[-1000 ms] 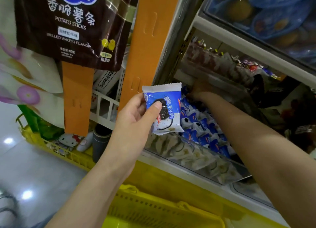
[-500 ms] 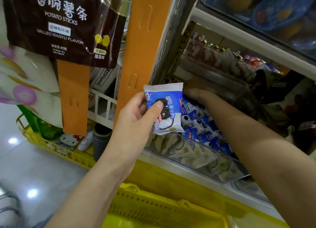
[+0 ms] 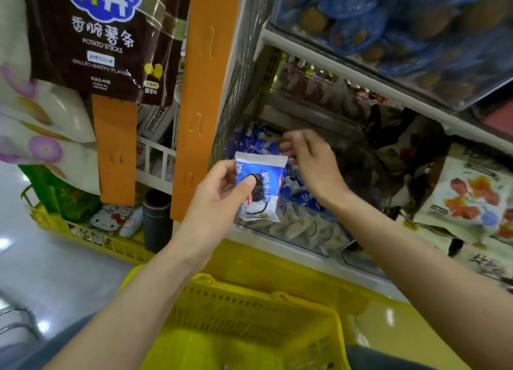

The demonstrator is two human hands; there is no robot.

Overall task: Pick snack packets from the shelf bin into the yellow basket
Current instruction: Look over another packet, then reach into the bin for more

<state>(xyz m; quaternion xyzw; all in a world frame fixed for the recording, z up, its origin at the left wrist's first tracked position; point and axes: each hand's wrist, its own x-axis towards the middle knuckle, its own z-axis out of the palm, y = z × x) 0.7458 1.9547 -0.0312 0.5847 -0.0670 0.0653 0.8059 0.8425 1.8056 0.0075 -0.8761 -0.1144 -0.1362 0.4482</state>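
Note:
My left hand (image 3: 219,192) pinches a blue and white cookie packet (image 3: 266,186) by its left side, thumb on the front, and holds it upright in front of the shelf bin (image 3: 299,230). The clear-fronted bin holds several more blue packets (image 3: 302,197). My right hand (image 3: 313,164) hovers over the bin beside the packet's top right corner. Its fingers are curled and blurred, so whether they hold anything is unclear. The yellow basket (image 3: 249,308) sits directly below both hands, and its visible part looks bare.
A brown potato sticks bag (image 3: 102,42) hangs at top left beside an orange hanging strip (image 3: 200,92). A second yellow basket (image 3: 116,247) with small items stands low at left. Blue round packs (image 3: 388,22) fill the shelf above; printed snack bags (image 3: 472,197) lie at right.
My right hand has pulled back out of the deep part of the bin to beside the held packet. The view has tilted down, showing more of the yellow basket.

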